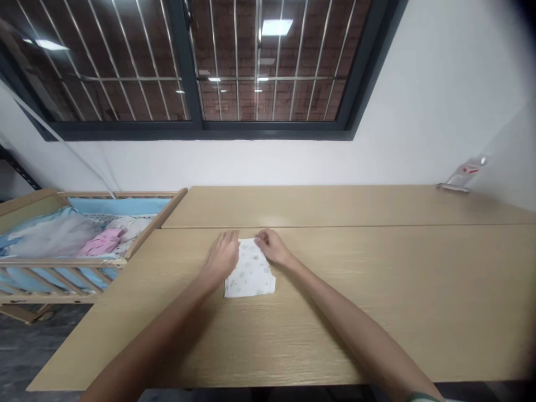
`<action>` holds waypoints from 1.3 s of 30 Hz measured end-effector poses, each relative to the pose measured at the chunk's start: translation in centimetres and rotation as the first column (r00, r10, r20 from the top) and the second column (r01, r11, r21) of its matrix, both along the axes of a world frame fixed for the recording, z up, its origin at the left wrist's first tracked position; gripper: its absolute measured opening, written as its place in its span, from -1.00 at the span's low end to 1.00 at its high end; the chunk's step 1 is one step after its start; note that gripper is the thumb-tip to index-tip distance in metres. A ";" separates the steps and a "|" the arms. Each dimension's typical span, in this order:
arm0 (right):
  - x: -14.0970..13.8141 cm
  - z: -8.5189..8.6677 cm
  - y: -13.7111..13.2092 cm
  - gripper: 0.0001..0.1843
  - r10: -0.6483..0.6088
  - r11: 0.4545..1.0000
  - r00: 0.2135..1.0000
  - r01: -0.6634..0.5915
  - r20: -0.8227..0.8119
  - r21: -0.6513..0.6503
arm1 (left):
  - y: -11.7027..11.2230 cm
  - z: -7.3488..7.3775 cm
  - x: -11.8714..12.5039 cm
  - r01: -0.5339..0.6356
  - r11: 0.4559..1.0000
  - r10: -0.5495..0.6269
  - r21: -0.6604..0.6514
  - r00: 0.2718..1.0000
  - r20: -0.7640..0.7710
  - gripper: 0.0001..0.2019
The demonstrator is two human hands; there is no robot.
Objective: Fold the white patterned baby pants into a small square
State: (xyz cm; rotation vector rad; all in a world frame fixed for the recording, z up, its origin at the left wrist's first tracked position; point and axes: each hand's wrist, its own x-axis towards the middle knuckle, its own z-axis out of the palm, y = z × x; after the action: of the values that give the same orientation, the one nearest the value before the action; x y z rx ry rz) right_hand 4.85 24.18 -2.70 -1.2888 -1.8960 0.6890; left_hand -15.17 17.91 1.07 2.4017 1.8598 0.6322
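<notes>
A small piece of white printed cloth [250, 273], which looks like a folded baby garment, lies flat on the wooden table [377, 301]. It is narrower at the far end and wider at the near end. My left hand [223, 255] rests along the cloth's upper left edge, fingers stretched forward and covering that corner. At the upper right corner, my right hand [272, 247] pinches the cloth between thumb and fingers.
To the left stands a wooden crib [154, 229] with blue lining, a pink cloth [103, 241] and other bedding inside. A clear plastic package [463, 174] leans near the far right corner. Behind the table are a white wall and a barred window [268, 131].
</notes>
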 end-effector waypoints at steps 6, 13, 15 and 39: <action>-0.7 3.6 -4.9 -0.47 0.272 0.930 0.924 -0.324 0.267 0.173 | -10.8 -2.9 2.8 0.146 0.985 -0.114 0.096 0.952 -0.286 -0.48; -3.6 4.1 -10.3 -0.40 0.721 0.640 0.571 -0.766 0.392 -0.061 | -14.0 -4.0 3.6 0.133 0.988 -0.153 -0.079 0.922 -0.356 -0.52; -3.8 3.2 -10.2 -0.41 0.742 0.624 0.544 -0.773 0.391 -0.108 | -14.0 -4.1 3.5 0.139 0.986 -0.164 -0.096 0.924 -0.345 -0.52; -0.6 0.8 -0.3 -0.37 0.283 0.883 0.832 -0.420 0.478 0.209 | -10.0 -4.3 -1.8 0.308 0.950 -0.311 -0.044 0.933 -0.179 -0.74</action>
State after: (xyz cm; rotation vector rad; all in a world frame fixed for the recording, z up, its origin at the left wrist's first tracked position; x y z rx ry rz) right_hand 4.30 23.86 -1.95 -0.9443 -2.5388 0.2655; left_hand -16.98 7.94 -3.21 2.7423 1.4773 0.3800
